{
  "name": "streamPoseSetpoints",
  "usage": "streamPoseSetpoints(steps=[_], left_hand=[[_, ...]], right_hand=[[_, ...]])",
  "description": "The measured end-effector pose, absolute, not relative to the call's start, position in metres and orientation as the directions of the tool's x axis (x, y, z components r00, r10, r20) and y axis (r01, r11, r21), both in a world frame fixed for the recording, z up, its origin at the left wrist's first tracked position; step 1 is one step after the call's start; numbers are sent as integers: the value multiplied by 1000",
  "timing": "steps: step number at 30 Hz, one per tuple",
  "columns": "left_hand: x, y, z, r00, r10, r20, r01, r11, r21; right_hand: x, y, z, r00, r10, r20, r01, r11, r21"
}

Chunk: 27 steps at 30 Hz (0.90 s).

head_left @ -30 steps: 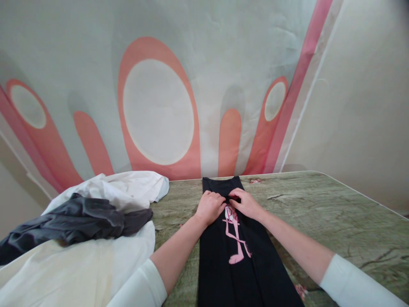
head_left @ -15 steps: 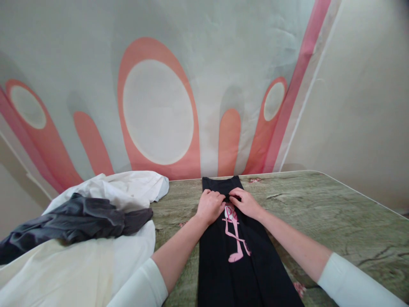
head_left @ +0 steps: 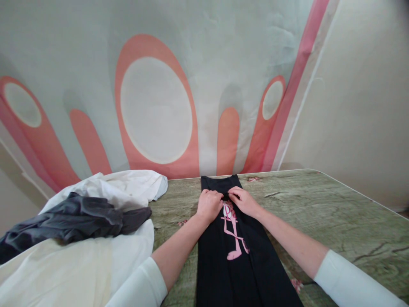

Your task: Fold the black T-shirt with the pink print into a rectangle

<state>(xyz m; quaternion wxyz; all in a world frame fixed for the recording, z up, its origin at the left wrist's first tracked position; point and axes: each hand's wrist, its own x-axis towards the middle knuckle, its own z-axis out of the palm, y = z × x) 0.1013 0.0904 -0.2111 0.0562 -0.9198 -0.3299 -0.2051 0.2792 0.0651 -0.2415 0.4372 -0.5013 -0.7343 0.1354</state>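
Observation:
A black shirt (head_left: 223,277), folded into a long strip, runs from the near edge of the view to the back of the table. On it is a pink long-legged cartoon print (head_left: 234,238) with a letter P. My left hand (head_left: 210,204) rests on the left side of the shirt above the print, its fingers curled and pinching the cloth. From the right, my right hand (head_left: 244,201) pinches the same spot, thumb and fingers together. The fingertips of both hands nearly meet, and the bit of cloth between them is partly hidden.
To the left lies a heap of loose clothes: a dark grey garment (head_left: 76,217) over white cloth (head_left: 128,187), with a cream cloth (head_left: 57,273) nearer me. The wood-patterned table (head_left: 335,213) meets a wall with a pink and grey printed backdrop (head_left: 207,64).
The view has shifted very slightly. Both hands stay at nearly the same place on the black shirt, still pinching the cloth.

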Motion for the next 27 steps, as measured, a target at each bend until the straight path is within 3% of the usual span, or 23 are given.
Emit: streamPoseSetpoints(steps=[12, 17, 21, 24, 27], left_hand=[[93, 94, -214, 735, 546, 402, 477, -838, 265], [94, 94, -212, 745, 537, 395, 388, -831, 399], [92, 107, -218, 546, 705, 454, 491, -707, 509], [87, 119, -224, 384, 758, 528, 579, -643, 502], [82, 128, -228, 348, 770, 534, 619, -617, 486]], right_hand=[[282, 66, -242, -96, 862, 498, 621, 443, -647], [278, 63, -240, -191, 846, 498, 642, 492, -588], [273, 56, -235, -292, 808, 511, 695, 546, -468], [270, 50, -231, -311, 781, 541, 703, 572, -421], [269, 47, -229, -291, 772, 565, 698, 575, -427]])
